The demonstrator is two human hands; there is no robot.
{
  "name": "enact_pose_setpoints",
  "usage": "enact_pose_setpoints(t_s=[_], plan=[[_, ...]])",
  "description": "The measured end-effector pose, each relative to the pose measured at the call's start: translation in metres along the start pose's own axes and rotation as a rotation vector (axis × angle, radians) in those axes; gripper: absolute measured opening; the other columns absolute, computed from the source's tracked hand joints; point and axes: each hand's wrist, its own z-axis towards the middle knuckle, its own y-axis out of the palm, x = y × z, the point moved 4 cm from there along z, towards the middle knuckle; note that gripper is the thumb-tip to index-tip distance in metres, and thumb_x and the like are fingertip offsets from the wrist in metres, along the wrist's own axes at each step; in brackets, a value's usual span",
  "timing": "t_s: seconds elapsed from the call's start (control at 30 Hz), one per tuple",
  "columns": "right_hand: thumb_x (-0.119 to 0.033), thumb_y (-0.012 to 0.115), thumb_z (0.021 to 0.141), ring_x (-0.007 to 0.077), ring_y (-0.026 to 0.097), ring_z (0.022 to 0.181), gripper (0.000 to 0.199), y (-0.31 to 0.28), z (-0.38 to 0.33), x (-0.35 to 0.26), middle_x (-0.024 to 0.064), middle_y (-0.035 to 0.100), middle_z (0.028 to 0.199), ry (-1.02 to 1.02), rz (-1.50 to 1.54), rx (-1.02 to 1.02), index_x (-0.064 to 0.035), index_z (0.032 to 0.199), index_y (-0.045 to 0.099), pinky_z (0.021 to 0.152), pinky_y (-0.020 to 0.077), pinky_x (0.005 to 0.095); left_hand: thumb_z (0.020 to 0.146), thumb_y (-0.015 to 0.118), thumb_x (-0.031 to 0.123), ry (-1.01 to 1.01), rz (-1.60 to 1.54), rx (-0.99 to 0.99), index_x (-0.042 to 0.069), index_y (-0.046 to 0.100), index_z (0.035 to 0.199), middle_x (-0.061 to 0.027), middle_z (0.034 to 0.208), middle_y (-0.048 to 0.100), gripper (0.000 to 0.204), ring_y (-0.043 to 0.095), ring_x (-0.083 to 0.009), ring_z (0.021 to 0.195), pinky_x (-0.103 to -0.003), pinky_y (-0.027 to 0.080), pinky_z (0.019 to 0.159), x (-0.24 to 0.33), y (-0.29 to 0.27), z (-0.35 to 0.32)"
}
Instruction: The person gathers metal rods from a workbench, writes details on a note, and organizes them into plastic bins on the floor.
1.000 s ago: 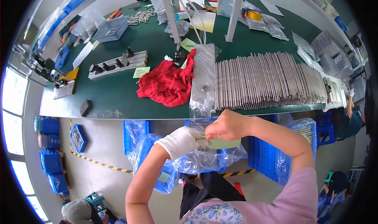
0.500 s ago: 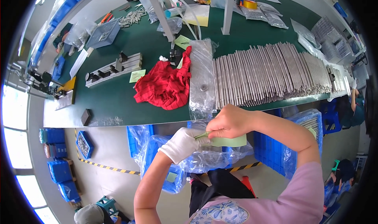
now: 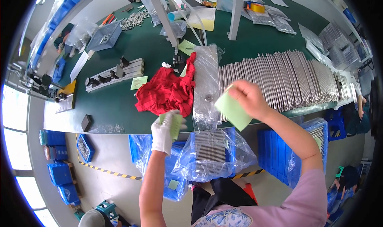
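Observation:
My left hand (image 3: 161,137), in a white glove, is closed on a green paper slip (image 3: 175,127) over the table's front edge, just below a crumpled red cloth (image 3: 165,93). Bare, my right hand (image 3: 253,100) pinches a larger green paper sheet (image 3: 233,112) by its top edge. That sheet hangs in front of a wide row of thin metal rods (image 3: 275,81) and hides some of their near ends. Between cloth and rods lies a long plastic-wrapped slab (image 3: 206,77) with a small ring (image 3: 208,98) on it.
Below the table edge, a blue crate (image 3: 231,151) lined with clear plastic holds more rods. A second blue crate (image 3: 271,151) stands to its right. Left on the green table (image 3: 107,107) are a metal fixture (image 3: 115,74) and a dark block (image 3: 86,123). White posts (image 3: 236,15) rise behind.
My hands were together over the crate, both on green paper. Now they are apart: the left has moved left with a slip, the right up and right with a sheet.

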Motion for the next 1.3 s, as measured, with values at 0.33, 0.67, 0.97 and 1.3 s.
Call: enact_pose_setpoints(t_s=[0.33,0.67,0.97,1.3], plan=[[-0.017,0.059,0.067,0.0269,0.055,0.067,0.014,-0.061,0.163,0.113,0.012,0.056,0.068,-0.047,-0.441,0.622,-0.0058,0.075,0.064,0.064,0.0438,0.0344,0.089,0.048,0.032,0.381,0.865,0.75,0.002,0.058,0.075,-0.0155,0.072,0.055,0.034,0.056,-0.0347,0.068,-0.041,0.042,0.061,-0.076,-0.037,0.08],[-0.013,0.047,0.073,0.0291,0.057,0.098,0.038,-0.035,0.335,0.233,0.0161,0.061,0.103,0.259,-0.308,0.517,-0.0047,0.109,0.058,0.084,0.044,0.0334,0.083,0.056,0.021,0.512,0.975,0.719,0.004,0.057,0.068,-0.0109,0.065,0.05,0.022,0.052,-0.0295,0.062,-0.038,0.04,0.055,-0.071,-0.034,0.089],[-0.009,0.058,0.073,0.0175,0.057,0.088,0.031,-0.008,0.341,0.274,0.0094,0.061,0.094,0.413,-0.131,0.254,-0.0022,0.103,0.062,0.073,0.0456,0.0266,0.08,0.06,0.022,0.496,1.035,0.748,0.011,0.062,0.072,-0.006,0.066,0.054,0.014,0.055,-0.0261,0.063,-0.037,0.043,0.056,-0.077,-0.03,0.087],[-0.002,0.048,0.084,0.0111,0.055,0.077,0.009,-0.019,0.237,0.076,0.004,0.059,0.082,-0.378,-0.126,0.372,0.0,0.086,0.057,0.073,0.0425,0.0225,0.083,0.052,0.03,0.47,0.924,0.714,0.011,0.062,0.071,-0.0108,0.07,0.056,0.024,0.057,-0.0302,0.069,-0.041,0.045,0.06,-0.067,-0.029,0.094]])
